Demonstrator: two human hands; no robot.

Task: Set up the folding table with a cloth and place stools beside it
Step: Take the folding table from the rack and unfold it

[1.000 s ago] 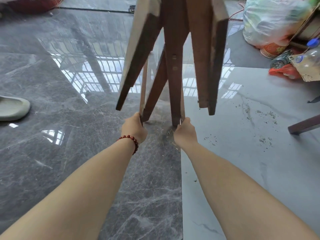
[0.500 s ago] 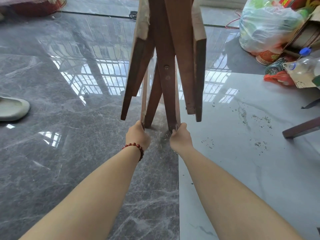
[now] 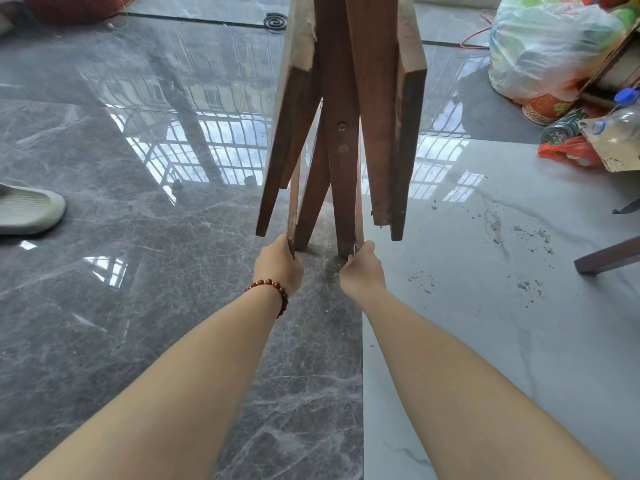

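My left hand (image 3: 278, 266) is wrapped round the foot of one leg of the folding table (image 3: 341, 98), and my right hand (image 3: 363, 268) is clamped on the neighbouring leg's foot. The table stands folded and upright on the glossy floor (image 3: 138, 306) just ahead. I'd draw both legs apart evenly and keep them low, since polished tile probably lets feet skid.

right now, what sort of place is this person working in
Most likely a room in a home. The glossy marble-look floor tiles mirror a barred window, a slipper lies on them, and a stuffed plastic bag sits among bottles and household clutter, off to the side of the folding table.
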